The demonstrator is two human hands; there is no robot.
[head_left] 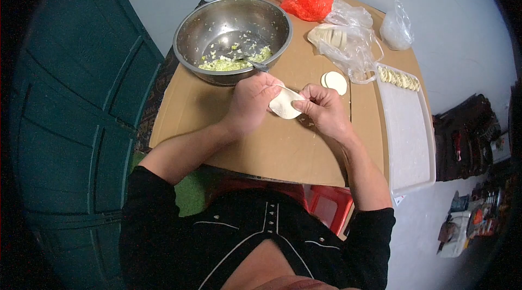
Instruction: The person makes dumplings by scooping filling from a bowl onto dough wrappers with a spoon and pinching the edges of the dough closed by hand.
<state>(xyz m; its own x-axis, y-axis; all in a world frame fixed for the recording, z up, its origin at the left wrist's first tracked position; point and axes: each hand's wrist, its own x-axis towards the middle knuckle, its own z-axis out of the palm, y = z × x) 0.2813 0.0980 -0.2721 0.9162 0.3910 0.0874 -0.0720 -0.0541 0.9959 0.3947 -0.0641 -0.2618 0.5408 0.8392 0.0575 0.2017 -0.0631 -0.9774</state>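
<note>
So the left hand (pixel 251 97) is pinching one edge of a dough round (pixel 285 107) and the right hand (pixel 327 109) is clamping the other side, thumb pressing on its face. The round is hanging between them, above the cardboard tabletop (pixel 272 154), just in front of the steel bowl (pixel 217 15). Looks to me like they're working its edge; I can't tell whether anything is sitting inside. Any next move is probably calling for a light, even grip, since thin dough could be tearing. Chopped green filling (pixel 231 65) is lying in the bowl, with a spoon (pixel 260 66) poking out right by the left hand, so that's the thing to avoid bumping. Loose rounds (pixel 335 82) are waiting beyond the right hand, a clear bag (pixel 350 56) is crowding the space behind them, and folded pieces (pixel 399 79) are lining the far end of the white tray (pixel 405 137).
</note>
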